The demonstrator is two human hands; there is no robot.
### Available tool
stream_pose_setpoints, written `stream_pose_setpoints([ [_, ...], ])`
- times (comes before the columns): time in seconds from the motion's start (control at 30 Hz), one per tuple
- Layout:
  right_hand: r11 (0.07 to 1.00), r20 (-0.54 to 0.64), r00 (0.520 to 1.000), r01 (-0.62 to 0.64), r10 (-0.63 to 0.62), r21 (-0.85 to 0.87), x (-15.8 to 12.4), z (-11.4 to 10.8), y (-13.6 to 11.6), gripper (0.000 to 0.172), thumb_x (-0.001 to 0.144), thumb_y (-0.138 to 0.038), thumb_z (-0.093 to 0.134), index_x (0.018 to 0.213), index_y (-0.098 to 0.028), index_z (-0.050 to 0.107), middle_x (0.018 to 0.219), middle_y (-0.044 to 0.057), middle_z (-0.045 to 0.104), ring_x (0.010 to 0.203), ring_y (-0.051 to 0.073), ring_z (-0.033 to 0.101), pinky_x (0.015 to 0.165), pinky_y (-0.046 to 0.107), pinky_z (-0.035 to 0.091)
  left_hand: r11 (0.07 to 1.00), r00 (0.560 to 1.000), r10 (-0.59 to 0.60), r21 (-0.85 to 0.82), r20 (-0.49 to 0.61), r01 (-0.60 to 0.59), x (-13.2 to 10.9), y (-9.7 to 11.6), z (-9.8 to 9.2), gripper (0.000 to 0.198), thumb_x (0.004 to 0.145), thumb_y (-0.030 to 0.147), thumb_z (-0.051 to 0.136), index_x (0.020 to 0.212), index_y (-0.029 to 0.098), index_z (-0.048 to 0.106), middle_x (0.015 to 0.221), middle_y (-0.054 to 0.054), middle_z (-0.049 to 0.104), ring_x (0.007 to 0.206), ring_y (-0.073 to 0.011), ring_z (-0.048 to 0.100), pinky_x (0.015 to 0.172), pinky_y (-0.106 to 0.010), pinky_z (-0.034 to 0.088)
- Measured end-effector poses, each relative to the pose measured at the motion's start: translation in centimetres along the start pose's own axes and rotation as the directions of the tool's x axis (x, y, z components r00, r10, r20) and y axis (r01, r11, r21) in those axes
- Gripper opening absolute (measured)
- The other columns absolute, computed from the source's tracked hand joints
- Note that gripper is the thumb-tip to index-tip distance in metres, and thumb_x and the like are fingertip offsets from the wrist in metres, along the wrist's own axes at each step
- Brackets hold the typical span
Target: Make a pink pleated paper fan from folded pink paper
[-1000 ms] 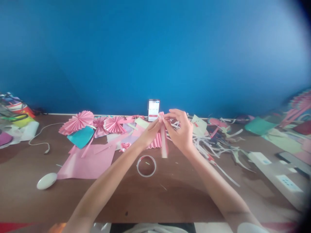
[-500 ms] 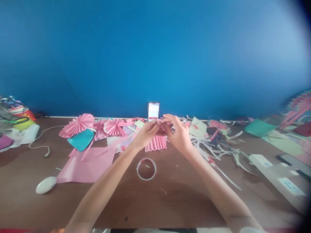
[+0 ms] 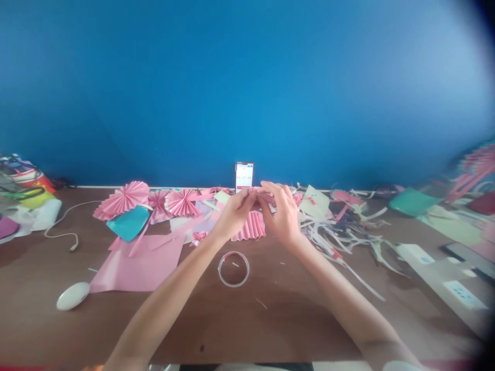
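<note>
My left hand and my right hand meet at the fingertips above the back of the table. The fingers of both are closed in a pinch. Something small, perhaps pink, is between them, but the fingers hide most of it. Just below and behind the hands shows a pleated pink paper; I cannot tell if it is held or lies on the table. On the table nearer me, between my forearms, lies a clear ring-shaped roll of tape.
Behind the hands a phone leans on the blue wall. To the left are pink paper fans, a teal piece, a pink sheet and a white mouse. Paper strips and a power strip lie right.
My fingers have shifted slightly against each other, and the right hand's fingers are a little more curled. The things on the table have stayed in place.
</note>
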State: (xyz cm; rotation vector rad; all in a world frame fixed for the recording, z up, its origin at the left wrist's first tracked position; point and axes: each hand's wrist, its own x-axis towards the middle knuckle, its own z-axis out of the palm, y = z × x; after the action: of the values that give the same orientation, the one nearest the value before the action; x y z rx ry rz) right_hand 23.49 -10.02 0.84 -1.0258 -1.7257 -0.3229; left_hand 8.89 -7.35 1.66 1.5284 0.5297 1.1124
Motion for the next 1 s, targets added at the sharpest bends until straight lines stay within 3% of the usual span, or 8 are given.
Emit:
stream_pose_setpoints([
  [0.27,0.998,-0.013,1.000,-0.024,0.025,0.062,-0.40,0.50,0.12,0.047,0.098,-0.017,0.049,0.143,-0.029,0.045,0.109,0.008,0.073,0.099,0.023,0.067,0.085,0.043,0.057,1.000,1.000,0.000,0.026,-0.023,0.001,-0.04,-0.42,0.13,0.039,0.097,0.050,0.050,0.107,0.015,0.066,0.110,-0.011,0.071,0.101,-0.0222,0.069,0.088,-0.036,0.057],
  [0.53,0.995,-0.006,0.997,-0.080,0.081,0.059,-0.44,0.32,-0.04,0.042,0.097,-0.019,0.051,0.138,-0.028,0.050,0.116,0.009,0.071,0.091,0.021,0.070,0.085,0.041,0.058,0.996,1.000,0.026,0.082,0.016,-0.027,0.01,-0.33,-0.25,0.040,0.098,0.049,0.048,0.110,0.015,0.065,0.110,-0.011,0.071,0.099,-0.0218,0.069,0.088,-0.036,0.056],
  [0.77,0.994,0.019,0.999,-0.053,0.051,0.092,-0.27,0.32,0.10,0.050,0.097,-0.015,0.048,0.144,-0.028,0.043,0.102,0.007,0.072,0.093,0.022,0.068,0.084,0.041,0.057,0.965,0.999,0.029,0.259,0.024,-0.034,-0.15,0.15,-0.46,0.038,0.100,0.049,0.044,0.102,0.016,0.064,0.103,-0.009,0.072,0.093,-0.0208,0.068,0.087,-0.035,0.053],
  [1.0,0.992,0.002,0.998,-0.069,0.070,0.108,-0.42,0.47,-0.04,0.050,0.097,-0.015,0.050,0.144,-0.028,0.042,0.107,0.007,0.072,0.095,0.020,0.069,0.086,0.038,0.057,0.970,1.000,0.022,0.241,0.014,-0.025,-0.08,-0.17,-0.51,0.038,0.100,0.050,0.043,0.099,0.017,0.062,0.097,-0.009,0.071,0.090,-0.0207,0.068,0.082,-0.033,0.053],
])
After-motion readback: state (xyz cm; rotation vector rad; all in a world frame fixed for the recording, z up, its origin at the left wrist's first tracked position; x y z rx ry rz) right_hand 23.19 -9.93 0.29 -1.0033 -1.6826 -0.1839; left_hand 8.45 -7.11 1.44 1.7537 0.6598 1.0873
